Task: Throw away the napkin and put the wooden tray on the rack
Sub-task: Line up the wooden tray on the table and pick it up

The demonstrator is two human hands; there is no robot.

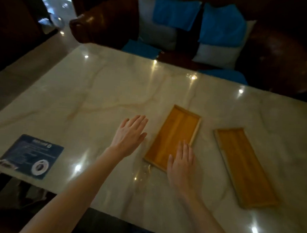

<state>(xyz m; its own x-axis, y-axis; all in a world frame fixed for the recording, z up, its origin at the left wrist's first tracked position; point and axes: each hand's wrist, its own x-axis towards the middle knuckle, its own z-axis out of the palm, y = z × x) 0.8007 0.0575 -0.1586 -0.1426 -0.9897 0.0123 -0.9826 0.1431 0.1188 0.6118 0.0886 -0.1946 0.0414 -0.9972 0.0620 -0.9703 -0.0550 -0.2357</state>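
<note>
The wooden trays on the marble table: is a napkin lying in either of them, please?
No, both the nearer wooden tray and the farther wooden tray show bare wood inside.

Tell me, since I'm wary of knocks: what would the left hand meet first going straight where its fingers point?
Probably nothing: the left hand points across the bare pale marble table, left of the nearer rectangular wooden tray.

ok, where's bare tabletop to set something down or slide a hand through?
Biggest free patch: the far half of the marble table, from the trays up to the sofa edge. Also bare between the blue card and the left hand. Crowded: the right hand overlaps the left tray; only a narrow strip separates it from the right tray.
</note>
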